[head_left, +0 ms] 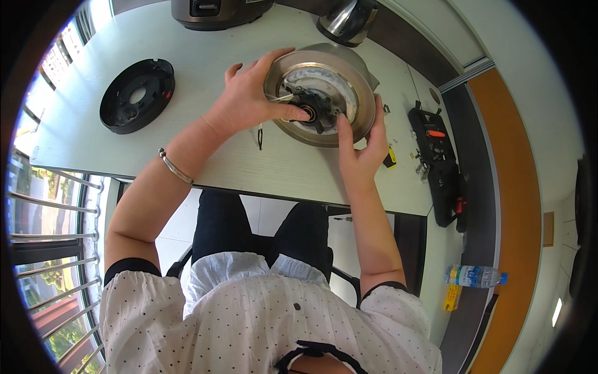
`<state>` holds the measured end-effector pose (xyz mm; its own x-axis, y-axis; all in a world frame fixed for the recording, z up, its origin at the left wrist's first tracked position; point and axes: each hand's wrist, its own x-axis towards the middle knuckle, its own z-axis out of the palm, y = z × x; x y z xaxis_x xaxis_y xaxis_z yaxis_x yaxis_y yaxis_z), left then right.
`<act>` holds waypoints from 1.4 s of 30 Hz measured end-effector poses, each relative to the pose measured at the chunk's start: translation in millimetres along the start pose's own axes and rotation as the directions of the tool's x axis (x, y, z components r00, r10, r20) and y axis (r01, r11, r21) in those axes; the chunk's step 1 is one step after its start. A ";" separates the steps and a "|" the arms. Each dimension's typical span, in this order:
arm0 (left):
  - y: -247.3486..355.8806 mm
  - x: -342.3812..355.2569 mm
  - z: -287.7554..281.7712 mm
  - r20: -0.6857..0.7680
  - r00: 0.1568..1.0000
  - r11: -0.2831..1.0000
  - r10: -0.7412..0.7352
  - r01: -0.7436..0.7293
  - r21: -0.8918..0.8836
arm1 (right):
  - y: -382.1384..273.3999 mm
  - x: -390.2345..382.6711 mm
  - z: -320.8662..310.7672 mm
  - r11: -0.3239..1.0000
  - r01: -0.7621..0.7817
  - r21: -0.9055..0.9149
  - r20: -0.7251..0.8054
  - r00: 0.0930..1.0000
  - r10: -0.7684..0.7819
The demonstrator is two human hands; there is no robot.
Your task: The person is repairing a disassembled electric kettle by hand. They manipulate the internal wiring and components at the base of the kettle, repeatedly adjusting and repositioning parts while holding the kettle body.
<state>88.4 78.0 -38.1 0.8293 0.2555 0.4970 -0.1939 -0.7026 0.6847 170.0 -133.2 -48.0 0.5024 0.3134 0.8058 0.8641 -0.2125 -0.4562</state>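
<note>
Left hand (pixel 249 100) pinches the black part (pixel 314 109) in the upturned kettle base (pixel 321 93), right hand (pixel 364 146) fingers curled on the rim; looks easy to slip and snap those wires.

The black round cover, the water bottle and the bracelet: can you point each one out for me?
black round cover (pixel 137 95), head view, on its flat top beside the middle hole.
water bottle (pixel 473 275), head view, on the middle of its clear body.
bracelet (pixel 175 167), head view, on the metal band across the left wrist.

Black round base plate (pixel 137 95) on table (pixel 205 56), black tool kit (pixel 441 163) w/ bits, water bottle (pixel 476 275), maybe a cooker (pixel 219 11).
</note>
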 end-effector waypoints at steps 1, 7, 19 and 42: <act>2.4 -1.1 -1.0 -0.013 1.000 1.000 -0.001 0.001 0.021 | 0.8 -1.1 0.3 1.000 -0.008 0.000 0.009 1.000 0.008; 3.9 -1.9 -1.3 -0.065 0.997 0.997 0.034 -0.030 0.068 | 0.6 -2.1 -0.1 0.997 -0.007 0.077 0.058 0.998 0.003; 11.7 -5.2 1.9 -0.123 0.991 0.993 0.047 -0.033 0.112 | -0.1 -1.2 1.1 0.998 -0.030 0.051 0.034 0.999 0.029; 11.1 -4.9 1.4 -0.123 0.989 0.984 0.086 -0.065 0.165 | -1.9 -2.6 6.0 0.979 -0.137 0.151 0.003 0.990 0.138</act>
<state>82.9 68.0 -33.7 0.7386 0.2744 0.6157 -0.1578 -0.8177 0.5536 167.3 -128.0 -51.5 0.6169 0.2843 0.7339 0.7815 -0.1110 -0.6140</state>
